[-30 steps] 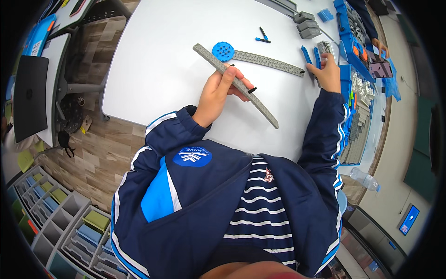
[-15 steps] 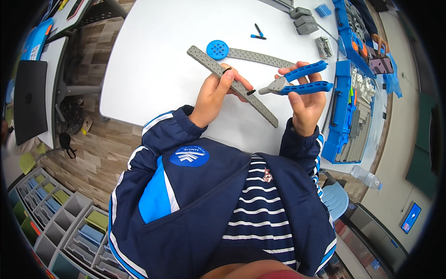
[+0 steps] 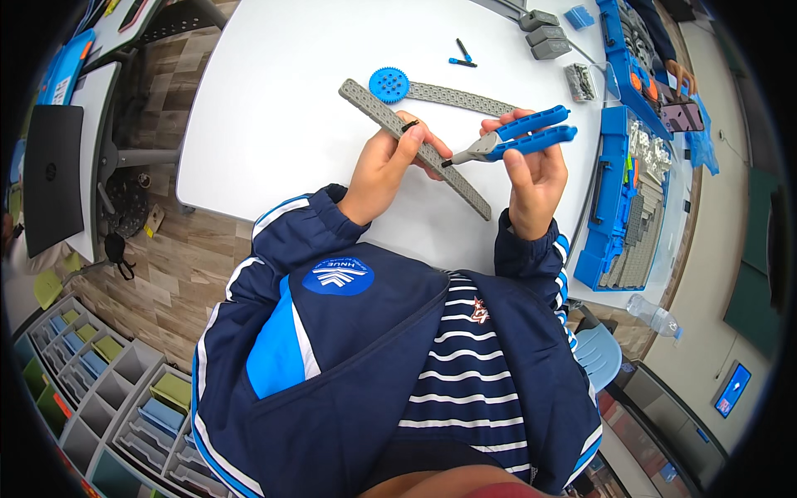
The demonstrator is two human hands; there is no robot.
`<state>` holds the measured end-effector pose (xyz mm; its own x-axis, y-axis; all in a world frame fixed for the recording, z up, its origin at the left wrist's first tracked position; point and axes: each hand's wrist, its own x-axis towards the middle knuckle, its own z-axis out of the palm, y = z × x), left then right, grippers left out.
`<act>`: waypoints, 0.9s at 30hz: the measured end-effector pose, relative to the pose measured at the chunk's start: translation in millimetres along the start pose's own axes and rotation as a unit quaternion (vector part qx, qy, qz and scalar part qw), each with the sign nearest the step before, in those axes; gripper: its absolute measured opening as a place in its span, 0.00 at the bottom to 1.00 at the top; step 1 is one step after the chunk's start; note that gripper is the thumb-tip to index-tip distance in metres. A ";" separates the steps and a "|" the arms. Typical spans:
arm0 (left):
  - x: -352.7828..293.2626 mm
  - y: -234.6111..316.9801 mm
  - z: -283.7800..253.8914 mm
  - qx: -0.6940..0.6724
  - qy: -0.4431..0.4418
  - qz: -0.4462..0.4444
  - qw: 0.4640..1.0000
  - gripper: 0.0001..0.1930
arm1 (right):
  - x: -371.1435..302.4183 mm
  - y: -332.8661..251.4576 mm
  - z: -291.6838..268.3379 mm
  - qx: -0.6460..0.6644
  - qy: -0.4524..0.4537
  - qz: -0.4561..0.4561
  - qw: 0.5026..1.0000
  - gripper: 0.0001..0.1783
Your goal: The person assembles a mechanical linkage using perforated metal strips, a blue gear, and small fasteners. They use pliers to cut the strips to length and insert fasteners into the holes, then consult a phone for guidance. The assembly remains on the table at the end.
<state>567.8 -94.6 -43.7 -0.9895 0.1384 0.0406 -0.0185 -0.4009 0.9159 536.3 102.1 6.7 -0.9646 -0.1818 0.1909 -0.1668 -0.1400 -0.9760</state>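
My left hand (image 3: 387,165) is closed around a long grey perforated beam (image 3: 372,106), which slants from upper left to lower right above the table. One black pin (image 3: 409,126) stands in the beam by my left thumb, and a second black pin lies farther down it. My right hand (image 3: 535,178) holds pliers (image 3: 531,124) with blue handles and a grey head, the handles spread apart. The pliers' tip meets the beam at the second pin; whether it grips the pin I cannot tell. Beyond lies a blue gear (image 3: 388,85) on another grey beam (image 3: 461,99).
Two blue-and-black rods (image 3: 463,60) lie on the white table (image 3: 274,100). Grey blocks (image 3: 548,41) and a clear box of small parts (image 3: 579,83) sit at the far right. A blue parts case (image 3: 599,207) lines the right edge. Another person's hand (image 3: 681,76) is beyond it.
My right hand has moved left with the pliers, bringing their tip from beside the second pin to the pin itself. The beam has shifted slightly in my left hand.
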 end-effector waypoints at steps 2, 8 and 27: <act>-0.6 -0.4 -0.5 0.016 -0.005 0.006 1.000 0.16 | 1.0 -1.3 2.6 0.009 0.021 0.020 1.000 0.27; 1.7 0.6 1.6 -0.005 -0.017 0.005 1.000 0.14 | -0.2 19.9 -9.0 0.102 0.066 0.099 0.988 0.24; 9.0 20.9 -9.6 -0.041 0.079 0.026 0.996 0.12 | -6.1 -18.8 -53.6 0.038 0.212 -0.034 0.976 0.25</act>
<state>557.2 -110.4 -28.1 -0.9995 -0.0254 0.0177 0.0277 -0.4765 0.8788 534.4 158.1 18.3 -0.9525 0.2468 0.1786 -0.2328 -0.2117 -0.9492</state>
